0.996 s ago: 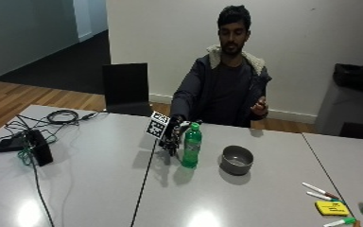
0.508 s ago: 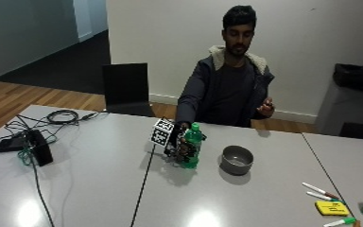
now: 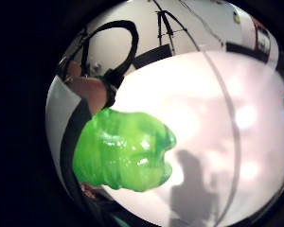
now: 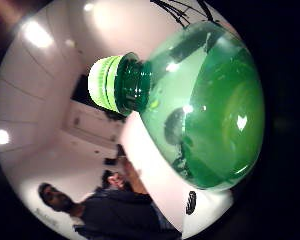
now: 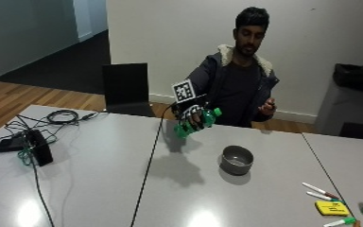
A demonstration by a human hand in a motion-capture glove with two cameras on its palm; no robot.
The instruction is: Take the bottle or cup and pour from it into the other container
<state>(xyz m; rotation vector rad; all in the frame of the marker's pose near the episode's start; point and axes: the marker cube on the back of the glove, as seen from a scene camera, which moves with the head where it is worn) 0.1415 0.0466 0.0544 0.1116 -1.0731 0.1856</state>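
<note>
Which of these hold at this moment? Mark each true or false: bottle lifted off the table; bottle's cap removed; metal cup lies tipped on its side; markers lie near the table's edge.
1. The gloved right hand holds the green bottle tilted above the table. True.
2. The bottle's cap is off. False: it is on.
3. The metal cup lies on its side. False: it stands upright.
4. Markers lie near the table's edge. True.

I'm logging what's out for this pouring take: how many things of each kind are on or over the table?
Green bottle, held in the gloved right hand: 1
Metal cup: 1
Markers: 3
Yellow pad: 1
Total: 6
</note>
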